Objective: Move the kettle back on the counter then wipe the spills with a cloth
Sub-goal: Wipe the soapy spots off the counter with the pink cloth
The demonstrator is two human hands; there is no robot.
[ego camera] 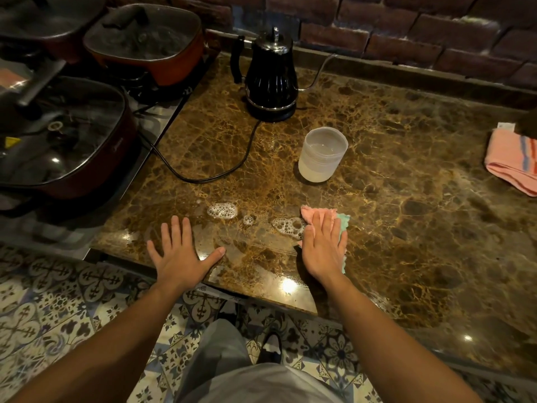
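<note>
— Looking down at what, exactly?

— At the cloth (334, 225) under my right hand (324, 248). It is a small rag, pink on the far left part and pale green along the right edge, crumpled at its far corner. It lies flat on the brown marble counter (406, 184), near the front edge.

— How are your fingers on it?

— Straight and close together, laid flat on top and pressing it down. The pink corner sticks out beyond my fingertips (327, 218), and the green edge shows to the right of my little finger and down along the side of my palm. Nothing is curled round it; my thumb lies along the left side.

— And the spill?

— Soapy foam patches (222, 210) sit on the counter in a row. The nearest one touches the cloth's left edge, just beside my thumb. A wet film spreads between my two hands.

— Your other hand?

— My left hand (181, 251) rests flat on the counter, fingers spread wide, thumb pointing right, holding nothing. It is apart from the cloth.

— Where is the kettle?

— The black kettle (271, 74) stands upright on its base towards the back of the counter, near the brick wall (406, 27), its cord (203, 175) curving forward. A frosted cup (322, 154) with clear liquid stands between kettle and cloth. A folded pink towel (514, 161) lies at the far right.
</note>
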